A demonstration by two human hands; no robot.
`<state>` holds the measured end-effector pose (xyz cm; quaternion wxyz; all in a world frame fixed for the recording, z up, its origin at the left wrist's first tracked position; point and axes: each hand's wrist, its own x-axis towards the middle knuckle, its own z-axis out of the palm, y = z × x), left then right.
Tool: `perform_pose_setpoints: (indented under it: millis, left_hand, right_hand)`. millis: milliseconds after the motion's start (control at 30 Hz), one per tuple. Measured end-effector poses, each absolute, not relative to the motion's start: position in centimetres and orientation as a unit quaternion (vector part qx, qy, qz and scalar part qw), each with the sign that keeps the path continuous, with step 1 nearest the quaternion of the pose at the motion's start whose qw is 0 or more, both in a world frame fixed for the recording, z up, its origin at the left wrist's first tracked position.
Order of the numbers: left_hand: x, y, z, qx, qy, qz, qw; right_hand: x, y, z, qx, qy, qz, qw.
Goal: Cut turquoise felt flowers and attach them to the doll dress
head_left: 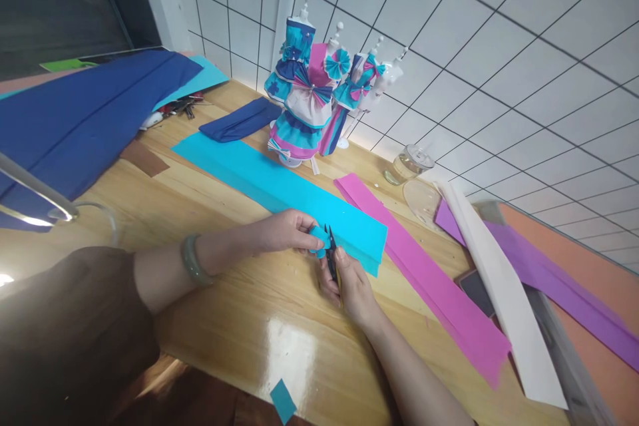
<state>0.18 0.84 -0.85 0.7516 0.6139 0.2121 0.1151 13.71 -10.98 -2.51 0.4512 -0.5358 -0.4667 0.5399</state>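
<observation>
Between the thumb and fingers of my left hand (pixel 289 231) is a small turquoise paper piece (pixel 320 235). My right hand (pixel 352 283) is closed around a pair of dark scissors (pixel 331 258), whose slightly parted blades point up beside the paper piece. It is hard to tell whether the blades touch it. Just behind both hands lies a long folded strip of turquoise paper (pixel 289 186) on the wooden table. A small teal paper scrap (pixel 283 401) is at the table's front edge.
Small dress forms (pixel 304 96) in paper dresses stand by the tiled wall. Pink (pixel 444 286), white (pixel 514 306) and purple strips (pixel 564 293) lie on the right, near a glass jar (pixel 408 165). Dark blue paper (pixel 94 126) spreads on the left behind a lamp arm (pixel 37 188).
</observation>
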Motion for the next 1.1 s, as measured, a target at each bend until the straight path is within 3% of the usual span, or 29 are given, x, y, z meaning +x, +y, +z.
perform_pose_setpoints:
  millis: [1100]
  left_hand:
    - [0.33,1.10,-1.26,0.596,0.218,0.129,0.762]
  right_hand:
    - [13.52,-10.82,-2.32,-0.537,-0.480,0.528,0.450]
